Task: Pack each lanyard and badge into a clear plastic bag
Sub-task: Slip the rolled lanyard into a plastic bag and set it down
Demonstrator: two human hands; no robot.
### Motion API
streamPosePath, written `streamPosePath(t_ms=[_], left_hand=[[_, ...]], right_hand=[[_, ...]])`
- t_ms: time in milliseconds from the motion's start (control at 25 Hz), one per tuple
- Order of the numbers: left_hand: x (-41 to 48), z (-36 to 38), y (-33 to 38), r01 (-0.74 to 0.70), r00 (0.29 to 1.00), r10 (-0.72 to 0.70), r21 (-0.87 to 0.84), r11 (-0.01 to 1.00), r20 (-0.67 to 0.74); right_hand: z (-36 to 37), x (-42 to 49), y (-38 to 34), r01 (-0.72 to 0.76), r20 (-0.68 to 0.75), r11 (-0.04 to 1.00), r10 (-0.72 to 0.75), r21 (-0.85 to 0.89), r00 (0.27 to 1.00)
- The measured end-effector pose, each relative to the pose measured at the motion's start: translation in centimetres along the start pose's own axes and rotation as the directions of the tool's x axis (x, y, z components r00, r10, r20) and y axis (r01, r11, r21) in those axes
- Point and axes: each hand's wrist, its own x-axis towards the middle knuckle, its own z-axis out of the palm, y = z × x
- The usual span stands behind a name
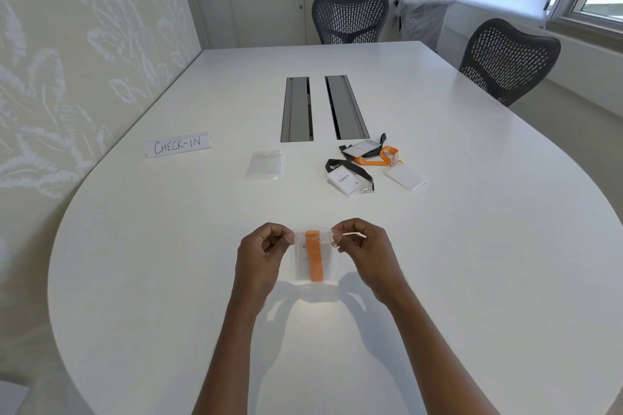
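Bag point(328, 263) held by table's point(168, 263) near edge, orange lanyard point(314, 256) and badge point(301, 263) inside; left hand point(261, 246) pinches its top left corner, right hand point(362, 244) top right; sealing seems next: keep mouth taut, press closure flat end to end.

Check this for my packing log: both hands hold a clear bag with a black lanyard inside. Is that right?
Not quite. The head view shows the lanyard inside the bag is orange, not black. The left hand and right hand do both hold the clear bag.
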Motion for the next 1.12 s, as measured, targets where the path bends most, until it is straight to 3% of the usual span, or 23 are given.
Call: streamPosePath(t_ms=[240,560,760,920,1120], left_hand=[[0.7,0.3,1.0,-0.06,0.954,0.041,0.058,0.996,0.295],[2.5,-0.1,0.8,-0.083,0.935,0.023,0.155,0.984,0.354],[3.8,-1.2,0.7,-0.076,0.922,-0.006,0.195,0.978,0.387],[5.4,-3.2,-0.3,0.019,0.915,-0.1,0.205,0.979,0.391],[7.4,-5.3,-2.5,0.106,0.966,-0.144,0.181,0.978,0.214]], right_hand=[[0.3,0.3,-1.2,0.136,-0.002,0.989,-0.136,-0.064,0.991],[0.4,0.4,-1.1,0.274,0.096,0.929,-0.258,-0.248,0.961],[2.2,1.4,-0.8,0.218,0.051,0.94,-0.212,-0.261,0.976],[4.8,1.9,0.1,0.109,-0.063,0.984,-0.119,-0.143,0.991],[8.2,1.5,2.9,-0.182,0.173,0.983,0.186,-0.036,0.967]])
